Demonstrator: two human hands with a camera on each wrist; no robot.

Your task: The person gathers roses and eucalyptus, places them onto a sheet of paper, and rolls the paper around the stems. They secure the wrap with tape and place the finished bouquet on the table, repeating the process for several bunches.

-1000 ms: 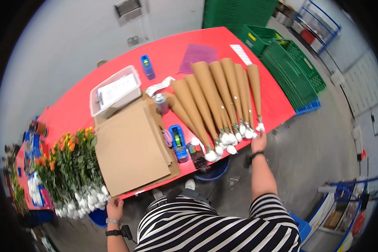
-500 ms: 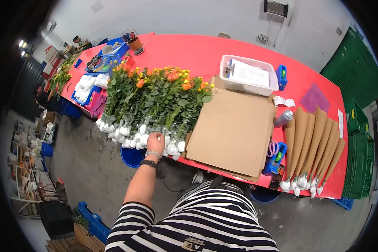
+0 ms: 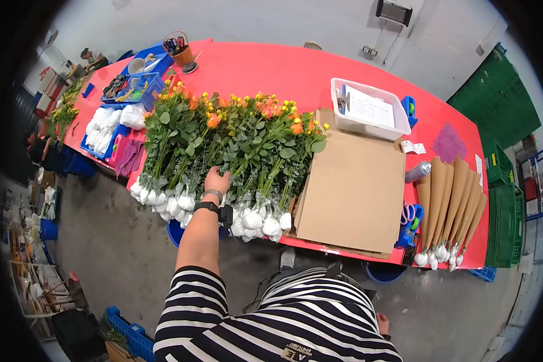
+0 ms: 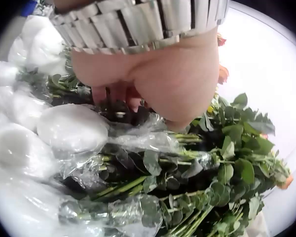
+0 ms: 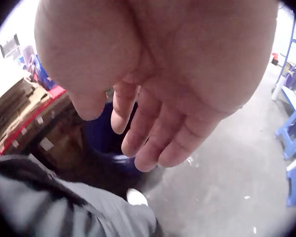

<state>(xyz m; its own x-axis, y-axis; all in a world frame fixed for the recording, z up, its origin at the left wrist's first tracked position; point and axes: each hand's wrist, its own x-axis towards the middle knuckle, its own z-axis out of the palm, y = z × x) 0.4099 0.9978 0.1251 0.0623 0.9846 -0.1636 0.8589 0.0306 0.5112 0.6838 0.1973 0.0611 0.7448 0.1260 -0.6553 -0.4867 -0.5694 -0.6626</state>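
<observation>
Orange and yellow flower bunches [image 3: 241,136] lie side by side on the red table, their stem ends wrapped in white [image 3: 252,219]. My left hand [image 3: 217,181] is down among the stems at the middle of the row. In the left wrist view the thumb and fingers of that hand [image 4: 153,81] curl round the stems beside a white wrapped end [image 4: 73,129]; leaves partly hide the fingertips. My right hand [image 3: 383,324] hangs beside my body, off the table. Its fingers [image 5: 150,131] are relaxed and hold nothing in the right wrist view.
Brown cardboard sheets [image 3: 353,193] lie right of the flowers. Beyond are a white bin [image 3: 371,128], a spray can [image 3: 417,172], pink scissors [image 3: 408,213] and brown paper cones [image 3: 452,199]. A blue bucket [image 3: 176,231] stands below the front edge; green crates [image 3: 504,226] stand at the right.
The head view has swung left from the paper cones to the flowers. My left hand has moved from the table's front edge in among the stems; my right hand has left the cones and dropped down.
</observation>
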